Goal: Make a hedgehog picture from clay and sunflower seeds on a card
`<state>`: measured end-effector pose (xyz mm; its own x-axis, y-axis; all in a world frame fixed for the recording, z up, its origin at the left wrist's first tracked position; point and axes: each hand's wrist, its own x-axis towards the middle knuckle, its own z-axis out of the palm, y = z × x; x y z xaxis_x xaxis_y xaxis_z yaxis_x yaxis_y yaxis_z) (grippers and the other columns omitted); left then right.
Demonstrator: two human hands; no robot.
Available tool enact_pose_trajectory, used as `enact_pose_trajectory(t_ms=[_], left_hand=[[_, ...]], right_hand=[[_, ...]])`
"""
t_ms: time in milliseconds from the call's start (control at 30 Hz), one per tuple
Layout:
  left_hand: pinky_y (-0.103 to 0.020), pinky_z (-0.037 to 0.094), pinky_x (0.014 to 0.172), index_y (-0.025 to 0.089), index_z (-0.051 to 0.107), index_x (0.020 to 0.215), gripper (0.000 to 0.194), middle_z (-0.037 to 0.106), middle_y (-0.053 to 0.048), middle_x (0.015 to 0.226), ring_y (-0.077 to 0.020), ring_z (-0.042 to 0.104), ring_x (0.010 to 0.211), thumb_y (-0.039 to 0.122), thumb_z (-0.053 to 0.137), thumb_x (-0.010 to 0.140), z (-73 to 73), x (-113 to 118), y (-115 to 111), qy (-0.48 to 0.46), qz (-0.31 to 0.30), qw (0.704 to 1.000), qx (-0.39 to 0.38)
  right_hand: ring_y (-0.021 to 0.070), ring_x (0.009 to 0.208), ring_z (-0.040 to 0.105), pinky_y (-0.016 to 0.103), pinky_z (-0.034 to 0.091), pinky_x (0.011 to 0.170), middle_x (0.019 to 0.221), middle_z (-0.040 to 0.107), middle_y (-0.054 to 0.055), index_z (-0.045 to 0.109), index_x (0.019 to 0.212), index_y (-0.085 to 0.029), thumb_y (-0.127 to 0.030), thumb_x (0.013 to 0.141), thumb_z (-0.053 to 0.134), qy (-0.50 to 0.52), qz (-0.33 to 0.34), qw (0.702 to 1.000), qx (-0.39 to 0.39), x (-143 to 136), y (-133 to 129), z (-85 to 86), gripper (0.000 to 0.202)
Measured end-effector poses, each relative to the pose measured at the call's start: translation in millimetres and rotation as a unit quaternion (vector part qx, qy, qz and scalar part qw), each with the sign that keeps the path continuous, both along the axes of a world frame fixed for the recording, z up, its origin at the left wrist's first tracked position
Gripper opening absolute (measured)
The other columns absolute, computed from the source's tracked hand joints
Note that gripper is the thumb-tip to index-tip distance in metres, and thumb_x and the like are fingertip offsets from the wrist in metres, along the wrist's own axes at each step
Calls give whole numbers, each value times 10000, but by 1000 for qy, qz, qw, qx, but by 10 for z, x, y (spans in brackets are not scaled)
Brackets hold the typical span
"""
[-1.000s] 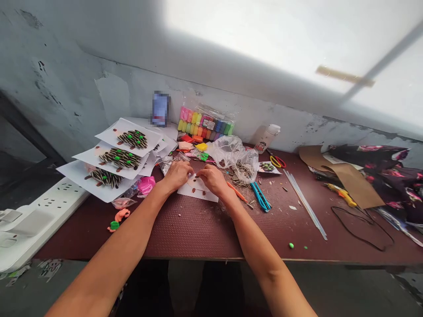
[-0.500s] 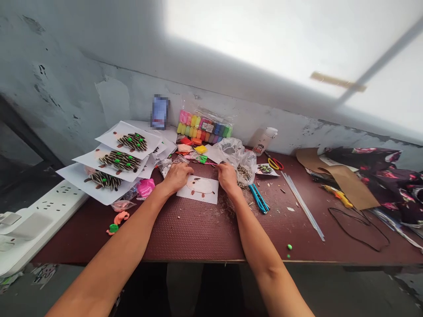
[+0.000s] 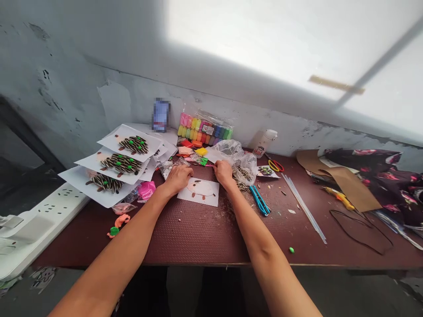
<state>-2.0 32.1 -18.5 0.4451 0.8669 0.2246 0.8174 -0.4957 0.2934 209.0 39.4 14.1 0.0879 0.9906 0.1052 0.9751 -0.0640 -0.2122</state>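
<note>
A white card (image 3: pixel 206 200) with a pale clay shape and small brown pieces lies flat on the dark red table. My left hand (image 3: pixel 179 177) rests at the card's upper left corner, fingers bent over its edge. Beyond the card's upper right corner, my right hand (image 3: pixel 223 170) is closed on a thin pink stick (image 3: pixel 209 165) that points left. Striped seeds (image 3: pixel 241 184) and a clear plastic bag (image 3: pixel 247 167) lie just right of that hand. Green clay (image 3: pixel 202 161) sits behind the stick's tip.
Cards with seed-covered hedgehogs (image 3: pixel 130 164) are stacked at left, near a white power strip (image 3: pixel 56 220). Right of the seeds lie a blue cutter (image 3: pixel 259 200), scissors (image 3: pixel 275 165) and clear sticks (image 3: pixel 304 209). A bottle (image 3: pixel 265 143) and clay packs (image 3: pixel 205 129) stand behind.
My right hand has shifted slightly left and away from the card, and more of the pink stick shows. My left hand remains at the card. The view has shifted slightly.
</note>
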Motion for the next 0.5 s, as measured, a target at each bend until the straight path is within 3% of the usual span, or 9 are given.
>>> enact_pose_trajectory(t_ms=[167, 367, 500], left_hand=[[-382, 497, 908, 221, 785, 981, 302, 732, -95, 1009, -263, 668, 991, 153, 510, 879, -8, -3, 13, -10, -2, 1000, -7], [-396, 498, 889, 210, 781, 961, 299, 734, -106, 1008, -276, 667, 985, 143, 505, 867, -43, -7, 28, -17, -5, 1000, 8], [-370, 495, 878, 221, 776, 933, 289, 734, -87, 987, -260, 665, 995, 142, 509, 855, -48, -9, 23, -9, -6, 1000, 17]], right_hand=[[255, 1052, 667, 323, 476, 874, 1140, 731, 158, 720, 1157, -154, -219, 1009, 505, 10, 12, 1000, 13, -22, -158, 43, 269], [176, 833, 679, 261, 471, 769, 909, 766, 29, 768, 1052, -223, -175, 920, 568, 150, 121, 981, 28, -51, -445, 3, 244], [151, 769, 656, 243, 454, 739, 851, 759, 14, 783, 1012, -222, -179, 900, 590, 183, 122, 975, 25, -87, -521, -37, 228]])
